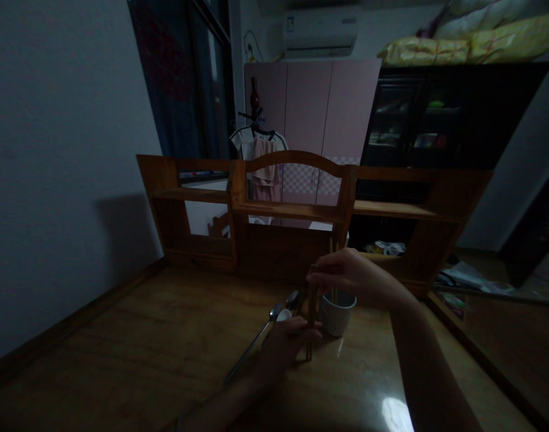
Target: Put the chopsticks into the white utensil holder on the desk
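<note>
A pair of wooden chopsticks (311, 306) stands nearly upright over the table, held by both hands. My right hand (346, 273) pinches the upper end, while the fingers of my left hand (290, 339) close around the lower part. Just right of the chopsticks is a light, textured cup (336, 315) with more chopsticks (334, 294) standing in it; my right hand partly covers its rim. Beside my left hand lie a long-handled metal spoon (251, 345), a second metal spoon (292, 298) and a white spoon (284, 315), partly hidden by that hand.
A wooden shelf unit (287, 210) runs along the back of the wooden table (143, 336). A wall (67, 150) borders the left side. The table's raised edge (476, 354) is at right, with plastic bags (476, 279) beyond it. The room is dim.
</note>
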